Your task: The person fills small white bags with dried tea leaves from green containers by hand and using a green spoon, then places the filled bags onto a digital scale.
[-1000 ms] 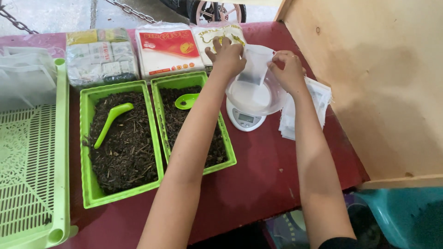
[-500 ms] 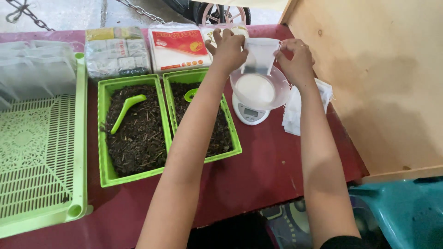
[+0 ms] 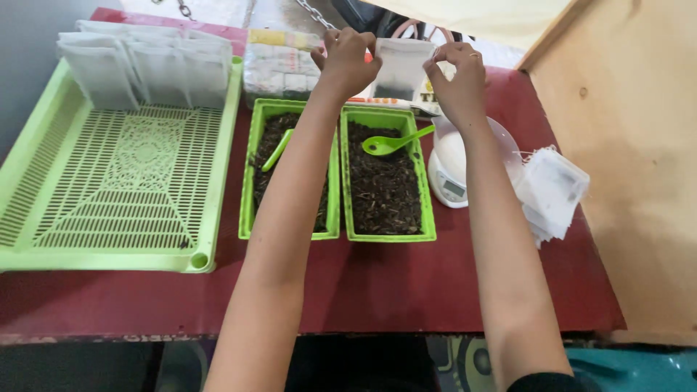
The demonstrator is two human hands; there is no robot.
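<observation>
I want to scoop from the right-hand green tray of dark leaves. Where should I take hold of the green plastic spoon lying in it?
Grip the green plastic spoon by its thin handle, near the upper right end that rests on the rim of the right green tray. Probably come from above and the right: the bowl lies low on the dark leaves, while the handle is raised and bare, with the right hand nearest.

Left arm: bare, stretched far from the near edge, angled slightly right.
Left hand [image 3: 347, 59]: raised, fingers curled in a pinch.
Right arm: bare, extended far.
Right hand [image 3: 456, 78]: raised level with the left, fingertips pinched.
</observation>
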